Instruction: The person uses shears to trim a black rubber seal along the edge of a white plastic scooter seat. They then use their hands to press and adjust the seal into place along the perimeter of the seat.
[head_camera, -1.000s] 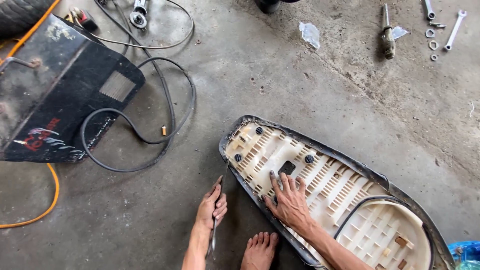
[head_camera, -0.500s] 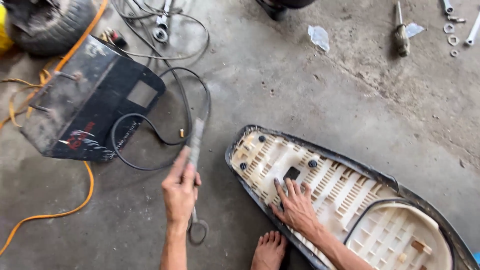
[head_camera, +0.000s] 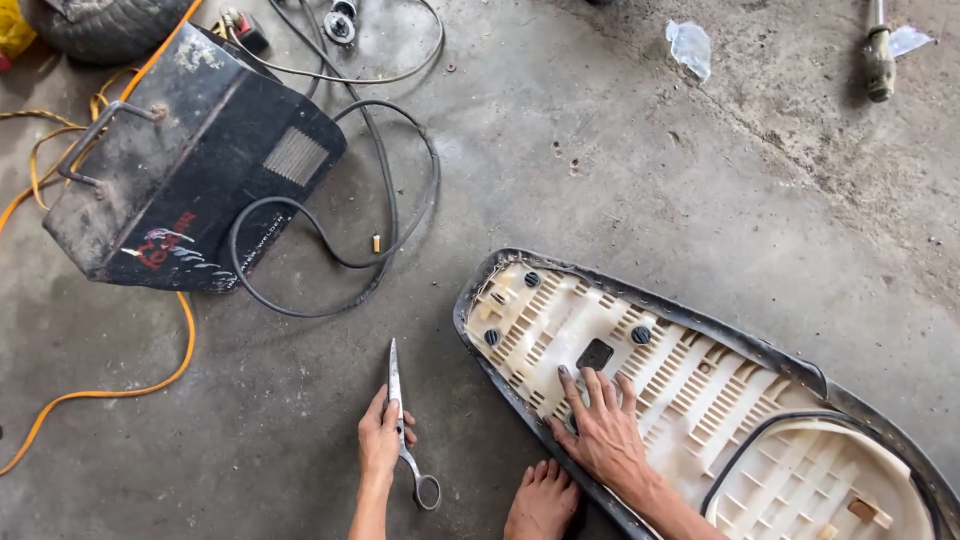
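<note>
The left grip (head_camera: 383, 437) is closed around a pair of scissors (head_camera: 402, 430), blades pointing away over the concrete floor (head_camera: 620, 170). The right grip (head_camera: 600, 425) lies open, fingers spread, pressed flat on the upturned cream plastic seat base (head_camera: 700, 400); a bare foot (head_camera: 540, 500) rests between them, a black welding box (head_camera: 190, 180) well apart.

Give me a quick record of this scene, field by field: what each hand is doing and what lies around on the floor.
Left hand: grips scissors, blades shut, tips pointing away
Right hand: flat on upturned motorcycle seat, cream ribbed underside up
Bare foot: between the hands
Black welding machine: upper left, black cable looping beside it
Orange cord: far left
Floor: grey concrete
</note>
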